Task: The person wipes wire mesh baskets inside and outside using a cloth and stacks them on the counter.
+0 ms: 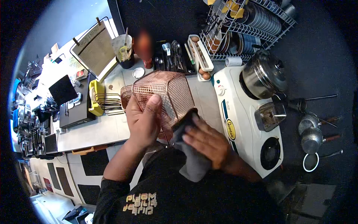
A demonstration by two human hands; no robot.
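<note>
A pink wire-mesh basket (169, 93) is held up over the counter in front of me. My left hand (143, 121) grips its near left side, thumb over the rim. My right hand (207, 142) presses a dark grey cloth (192, 156) against the basket's near right side, fingers spread flat on the cloth. A second pink basket (126, 95) sits just behind the first on the left.
A white two-burner stove (238, 127) with a steel pot (263, 74) stands on the right. Behind are an egg tray (199, 56), a dish rack (246, 26), a cutlery tray (171, 54) and a yellow wire holder (99, 99). Strainers (311, 130) hang far right.
</note>
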